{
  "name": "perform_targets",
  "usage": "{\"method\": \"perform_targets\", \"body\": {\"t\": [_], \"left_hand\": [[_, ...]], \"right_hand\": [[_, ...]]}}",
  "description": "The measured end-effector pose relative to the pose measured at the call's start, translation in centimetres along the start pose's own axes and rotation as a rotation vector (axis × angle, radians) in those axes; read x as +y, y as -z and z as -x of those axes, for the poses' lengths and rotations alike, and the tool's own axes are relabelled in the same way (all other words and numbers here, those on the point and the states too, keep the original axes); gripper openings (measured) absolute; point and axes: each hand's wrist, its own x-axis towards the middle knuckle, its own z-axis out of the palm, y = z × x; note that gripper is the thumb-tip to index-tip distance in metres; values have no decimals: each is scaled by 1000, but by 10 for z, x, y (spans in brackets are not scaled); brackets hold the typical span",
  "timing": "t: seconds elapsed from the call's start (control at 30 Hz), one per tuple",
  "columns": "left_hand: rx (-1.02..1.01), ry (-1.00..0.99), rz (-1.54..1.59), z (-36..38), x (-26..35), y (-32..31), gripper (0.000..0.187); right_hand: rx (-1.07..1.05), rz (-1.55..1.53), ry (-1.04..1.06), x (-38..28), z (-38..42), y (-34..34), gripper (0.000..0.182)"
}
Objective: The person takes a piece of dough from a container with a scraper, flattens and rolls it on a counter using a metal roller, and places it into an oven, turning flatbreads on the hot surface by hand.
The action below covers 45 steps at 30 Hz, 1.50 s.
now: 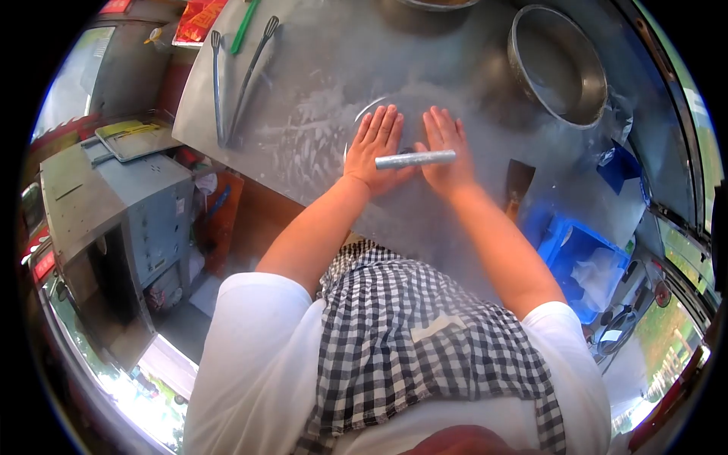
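My left hand (373, 148) lies flat, fingers stretched forward, over the left part of a round metal disc (404, 121) on the steel table. My right hand (447, 152) is also laid out flat with fingers extended, on the disc's right side; it is slightly blurred. Between and partly over both hands runs a short grey metal bar (415, 159), which looks like a handle; neither hand is wrapped round it. How the bar joins the disc is hidden. White flour-like powder (307, 129) is smeared on the table left of the disc.
Tongs (250, 76) and a green-handled tool (243, 29) lie at the far left. A large metal bowl (557, 68) stands at the back right. Nearer on the right are a scraper (519, 186) and a blue plastic bin (557, 254). A metal cabinet (155, 220) stands left.
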Motion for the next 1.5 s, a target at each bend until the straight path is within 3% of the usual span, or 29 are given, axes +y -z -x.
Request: {"method": "perform_targets", "body": {"t": [0.9, 1.23, 1.43, 1.5], "left_hand": [[155, -40, 80, 4, 0, -6, 94], [176, -64, -24, 13, 1, -15, 93], [154, -68, 308, 10, -11, 3, 83], [274, -1, 344, 17, -24, 10, 76]], "right_hand": [[67, 70, 23, 9, 0, -9, 68], [131, 51, 72, 13, 3, -14, 63], [151, 18, 48, 16, 5, -18, 57], [177, 17, 73, 17, 3, -16, 56]]}}
